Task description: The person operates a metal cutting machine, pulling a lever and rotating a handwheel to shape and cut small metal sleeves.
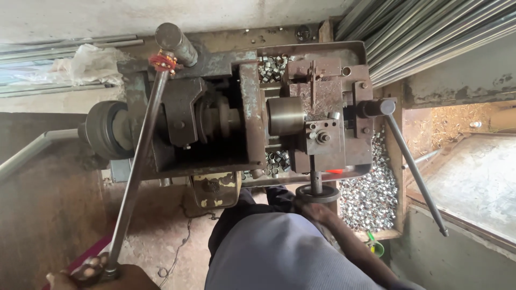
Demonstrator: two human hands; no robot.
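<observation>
Left hand (88, 270) clenched round long lever (137, 166), right hand (317, 210) at handwheel (317, 193), grip unclear, tray (399, 177) of metal rings (371, 196) at lathe (242, 113) right edge.

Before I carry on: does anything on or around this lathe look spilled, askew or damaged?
Yes. Small shiny metal rings lie heaped loose beside the lathe, with more caught on its bed. The machine's body is rusty and chipped. The left hand grips the long lever; the right hand is at the handwheel.
</observation>
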